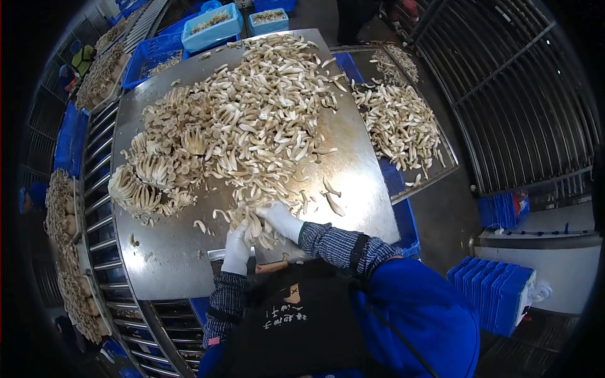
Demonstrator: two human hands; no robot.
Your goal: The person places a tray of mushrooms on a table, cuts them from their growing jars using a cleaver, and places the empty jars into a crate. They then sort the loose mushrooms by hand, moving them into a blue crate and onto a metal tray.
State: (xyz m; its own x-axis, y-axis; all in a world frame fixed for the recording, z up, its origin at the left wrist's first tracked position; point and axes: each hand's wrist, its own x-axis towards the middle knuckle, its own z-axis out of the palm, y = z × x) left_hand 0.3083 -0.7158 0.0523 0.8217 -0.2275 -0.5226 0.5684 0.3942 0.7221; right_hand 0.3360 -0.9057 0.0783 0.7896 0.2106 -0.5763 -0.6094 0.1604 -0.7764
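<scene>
Near the front edge of the metal table (pixel 359 208), both of my hands wear white gloves. My left hand (pixel 236 251) is closed around the left side of a small cluster of mushrooms (pixel 257 228). On the cluster's other side, my right hand (pixel 282 220) has its fingers curled in on the mushrooms; its fingertips are partly hidden. Just beyond the hands spreads a large heap of loose pale mushrooms (pixel 271 107). Whole mushroom clumps (pixel 170 145) with brown caps are stacked at the heap's left. A few single mushrooms (pixel 334 203) lie right of my hands.
A roller conveyor (pixel 104 208) runs along the left, with trays of mushroom clumps (pixel 66 252) beyond it. Blue crates (pixel 151 57) stand at the far end. At right are a lower table of mushrooms (pixel 400 126), stacked blue crates (pixel 488 293) and metal racking (pixel 504 94).
</scene>
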